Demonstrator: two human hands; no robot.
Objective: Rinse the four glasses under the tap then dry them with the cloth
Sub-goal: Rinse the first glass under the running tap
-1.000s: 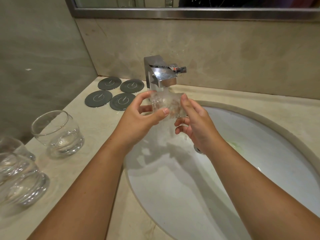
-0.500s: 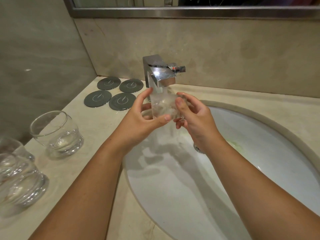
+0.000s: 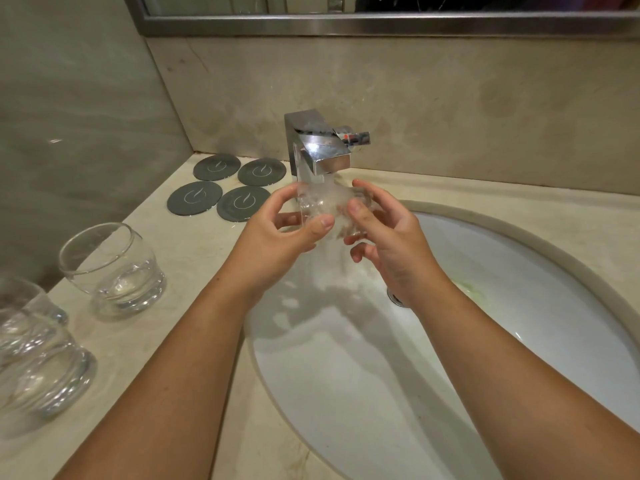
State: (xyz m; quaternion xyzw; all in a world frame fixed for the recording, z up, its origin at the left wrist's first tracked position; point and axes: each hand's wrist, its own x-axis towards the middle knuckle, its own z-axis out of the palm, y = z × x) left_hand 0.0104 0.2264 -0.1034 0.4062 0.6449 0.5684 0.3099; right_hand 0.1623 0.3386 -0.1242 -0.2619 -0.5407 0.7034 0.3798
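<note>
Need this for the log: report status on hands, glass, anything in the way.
Left hand and right hand both grip glass under running tap, over sink. Three more glasses wait on counter. Nothing in the way; cloth not in view.

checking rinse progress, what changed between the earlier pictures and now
The left hand and right hand have shifted their fingers slightly round the clear round glass tumbler, seemingly turning it under the stream from the square chrome tap. Nothing was taken up or let go. The other clear glasses on the beige counter and four dark grey round coasters stayed put.
</note>
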